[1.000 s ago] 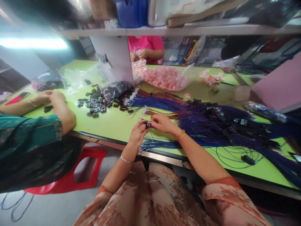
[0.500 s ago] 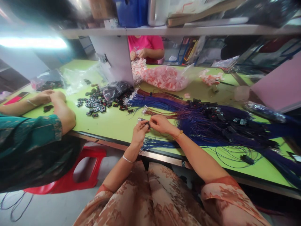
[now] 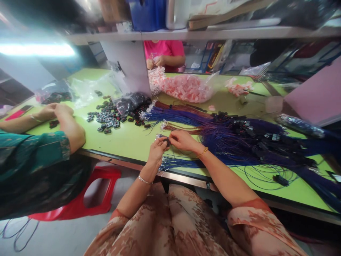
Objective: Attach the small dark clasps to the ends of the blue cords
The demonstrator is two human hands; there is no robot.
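My left hand (image 3: 157,150) is closed on a small black connector housing (image 3: 166,142) above the front edge of the table. Right beside it, my right hand (image 3: 181,139) pinches at the housing's right side; its fingertips hide what they grip, probably too thin to make out. Bundles of blue wires (image 3: 183,163) with silver terminals lie just below my hands, and brown wires (image 3: 181,127) lie just behind them. A heap of loose black housings (image 3: 108,117) is spread to the left.
A clear bag of pink parts (image 3: 186,87) lies behind the wires. A large dark wire pile (image 3: 255,138) covers the right side. At left, a co-worker's arms (image 3: 69,124) rest on the green table (image 3: 125,144). A red stool (image 3: 106,192) stands below, and a shelf (image 3: 213,34) crosses overhead.
Almost nothing differs. My hands keep the same place and hold around the black housing, and the view has shifted very slightly.
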